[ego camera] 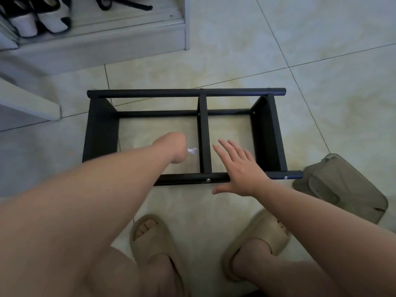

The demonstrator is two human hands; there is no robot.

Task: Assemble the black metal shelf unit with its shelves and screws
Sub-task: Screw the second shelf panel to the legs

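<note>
Your left grip (171, 150) clenches a pale object (192, 151) (a tool, probably) inside the shelf frame (186, 92); your right grip (242, 168), released at 4 o'clock, seems to steady it.

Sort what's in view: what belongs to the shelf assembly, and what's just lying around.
Job in hand: black shelf frame; its screws; small white item gripped in the left hand; right hand, open.
Lying about: loose beige slipper; shoes on the white rack.
</note>
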